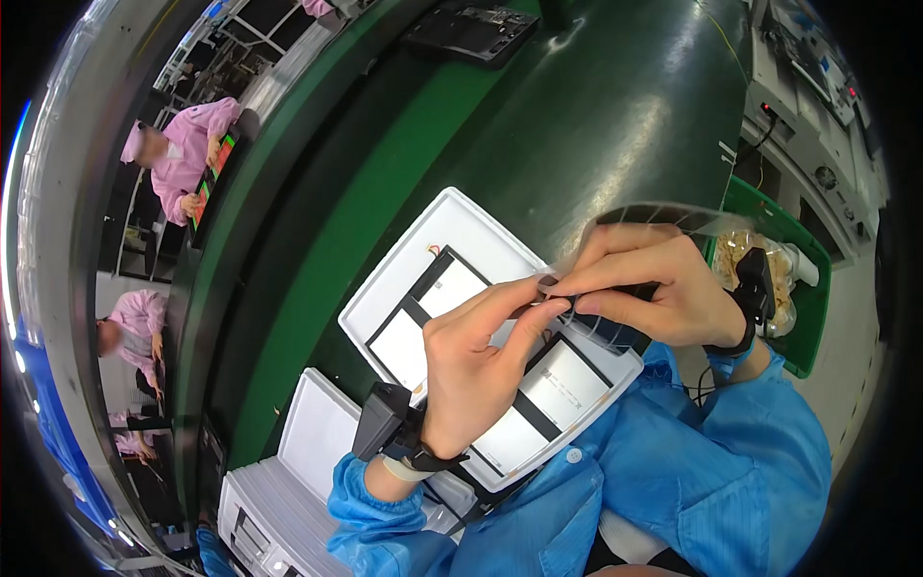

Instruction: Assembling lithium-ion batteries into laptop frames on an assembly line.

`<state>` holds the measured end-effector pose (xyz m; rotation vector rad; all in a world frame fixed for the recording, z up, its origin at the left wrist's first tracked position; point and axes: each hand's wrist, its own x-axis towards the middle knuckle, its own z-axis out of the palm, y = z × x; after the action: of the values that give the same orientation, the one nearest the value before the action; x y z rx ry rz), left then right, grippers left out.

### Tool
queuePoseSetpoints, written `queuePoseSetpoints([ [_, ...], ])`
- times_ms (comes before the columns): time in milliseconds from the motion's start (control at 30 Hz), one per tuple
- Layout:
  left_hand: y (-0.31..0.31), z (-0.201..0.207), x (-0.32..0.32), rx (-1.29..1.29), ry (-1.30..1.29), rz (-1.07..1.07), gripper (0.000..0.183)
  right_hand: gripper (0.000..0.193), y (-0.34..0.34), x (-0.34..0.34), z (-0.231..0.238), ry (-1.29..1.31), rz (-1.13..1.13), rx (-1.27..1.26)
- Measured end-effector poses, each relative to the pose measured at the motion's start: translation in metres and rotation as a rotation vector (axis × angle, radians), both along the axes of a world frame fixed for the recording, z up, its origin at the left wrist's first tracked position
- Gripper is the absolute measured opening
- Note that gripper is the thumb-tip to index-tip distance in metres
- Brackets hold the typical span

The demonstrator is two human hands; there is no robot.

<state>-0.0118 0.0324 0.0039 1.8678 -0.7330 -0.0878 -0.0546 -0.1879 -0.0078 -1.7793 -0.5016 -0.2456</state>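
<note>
A clear, flexible film strip [663, 213] with dark cross lines curves up around my right hand [663, 288], whose thumb and fingers are closed on it. My left hand [476, 361] pinches a small dark piece [547, 282] at the strip's end, fingertips touching those of the right. Exactly what this piece is stays too small to tell. Under both hands lies a white plastic tray [452, 216]. In it are flat white battery packs [567, 380] with black bands and short wires, partly covered by my hands.
A stack of white trays [279, 510] stands at lower left. On the right, a green bin [817, 322] holds bagged tan material. A black device housing [471, 34] lies at the far end of the green bench [615, 125]. People in pink work across the line.
</note>
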Motion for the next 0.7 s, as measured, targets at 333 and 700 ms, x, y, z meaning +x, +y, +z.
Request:
queuePoseSetpoints([
  [333,0.008,-0.018,0.018,-0.144,0.508,-0.162,0.025,0.024,0.013,0.001,-0.011,-0.155,-0.139,-0.089],
  [700,0.051,-0.009,0.044,-0.251,-0.133,0.192,0.035,0.017,-0.044,0.01,-0.04,0.105,-0.662,0.335],
])
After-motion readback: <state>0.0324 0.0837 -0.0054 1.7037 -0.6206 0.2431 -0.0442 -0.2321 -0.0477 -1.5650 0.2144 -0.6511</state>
